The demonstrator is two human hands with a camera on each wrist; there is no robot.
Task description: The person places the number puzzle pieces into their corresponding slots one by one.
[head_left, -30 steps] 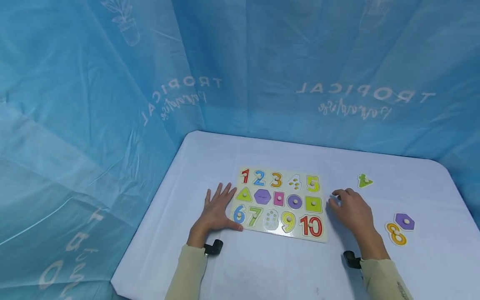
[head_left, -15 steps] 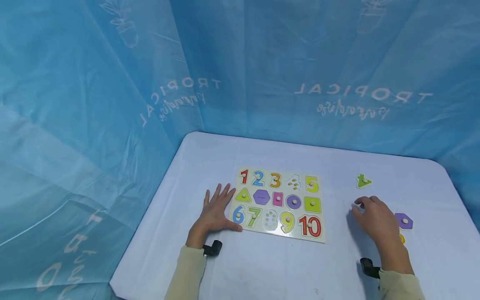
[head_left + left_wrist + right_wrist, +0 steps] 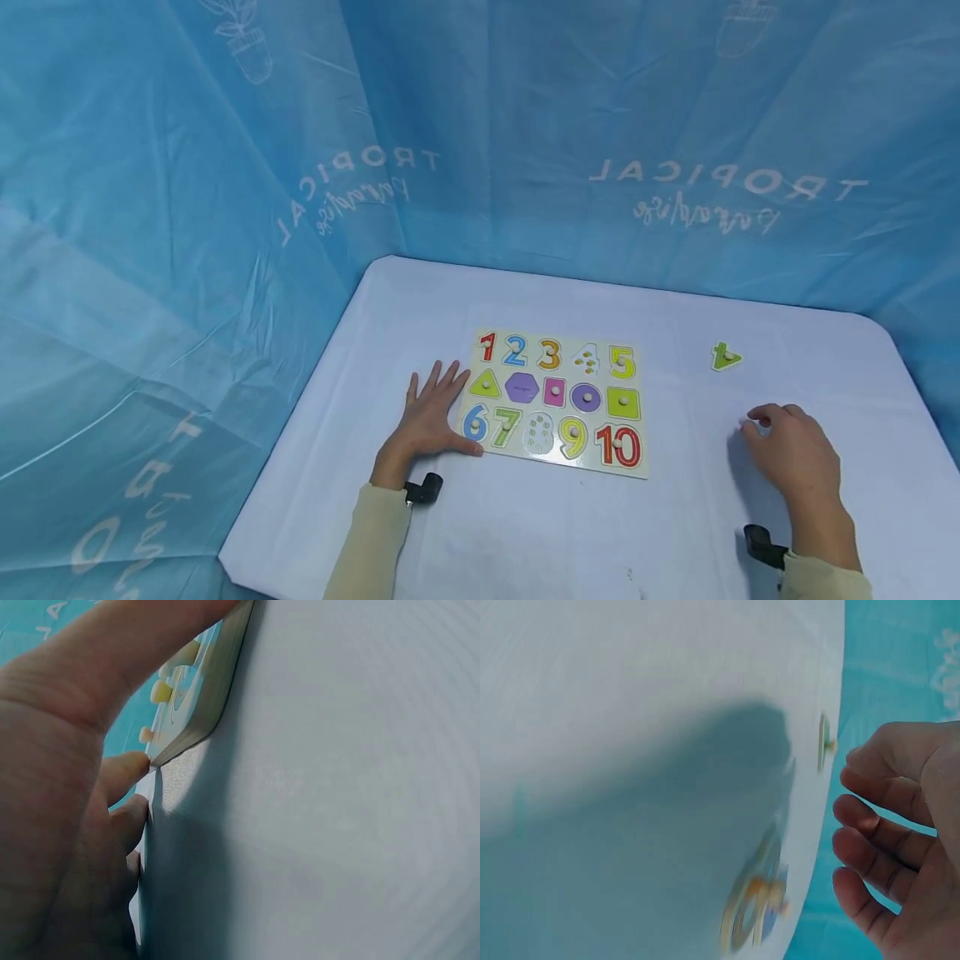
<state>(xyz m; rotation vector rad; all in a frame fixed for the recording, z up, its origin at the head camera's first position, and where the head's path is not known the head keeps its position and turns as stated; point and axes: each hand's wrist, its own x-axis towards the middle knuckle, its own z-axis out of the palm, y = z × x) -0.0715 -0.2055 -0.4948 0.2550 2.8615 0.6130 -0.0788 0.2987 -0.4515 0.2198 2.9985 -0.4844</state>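
My left hand (image 3: 426, 425) lies spread at the left edge of a number puzzle board (image 3: 555, 467), thumb along its front left corner and fingertips at its side. Knobbed pieces fill most of the board; the 4, 8 and hexagon recesses show bare printed pictures. Over the table to the right hovers my right hand (image 3: 795, 450), fingers loosely curled and holding nothing. Beneath it, an orange 8 piece (image 3: 740, 919) and a purple hexagon piece (image 3: 771, 919) show in the right wrist view, hidden by the hand in the head view. A green 4 piece (image 3: 725, 357) lies farther back.
A white-covered table (image 3: 540, 542) carries everything. Blue printed curtains (image 3: 525, 167) hang behind it and along its left side. A small black wrist camera (image 3: 765, 546) sits on the right wrist, another on the left.
My right hand has moved right, away from the board, and now covers the 8 and hexagon pieces in the head view. The left hand stays at the board's edge.
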